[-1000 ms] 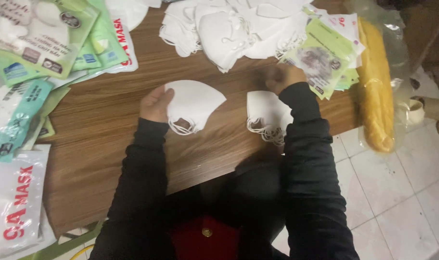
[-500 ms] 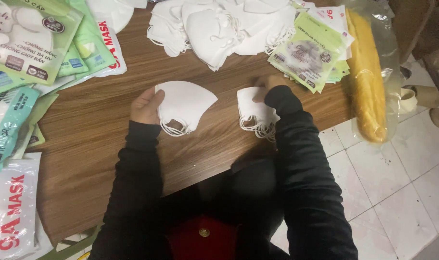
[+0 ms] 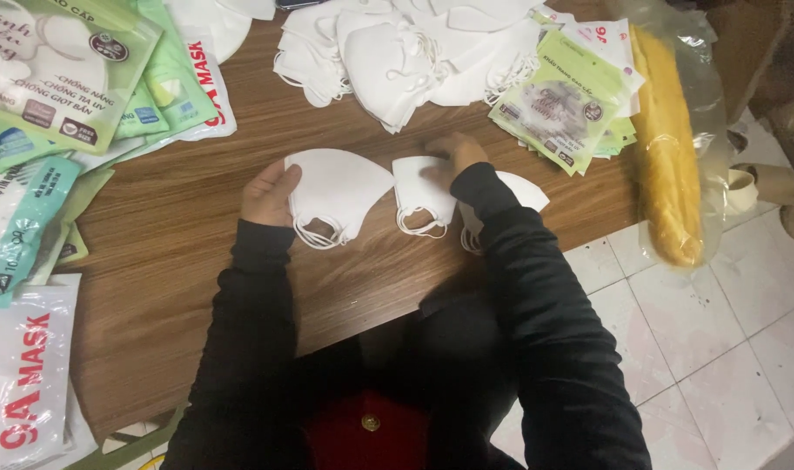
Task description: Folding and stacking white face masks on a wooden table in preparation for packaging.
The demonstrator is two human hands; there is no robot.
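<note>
Two hands on the wooden table (image 3: 197,252), head view only. Left hand (image 3: 269,193) grips the edge of a folded white mask (image 3: 340,193), fingers curled over its left side; mask lies flat, ear loops trailing toward the person. Right hand (image 3: 453,157) rests fingers-down on a second white mask (image 3: 423,191), pressing rather than pinching; a third mask (image 3: 523,190) is partly hidden under that sleeve. Loose mask pile (image 3: 414,43) sits just beyond. Green packets (image 3: 566,100) right, printed bags (image 3: 57,87) left, yellow bundle in clear plastic (image 3: 666,148) at the table's right edge.
</note>
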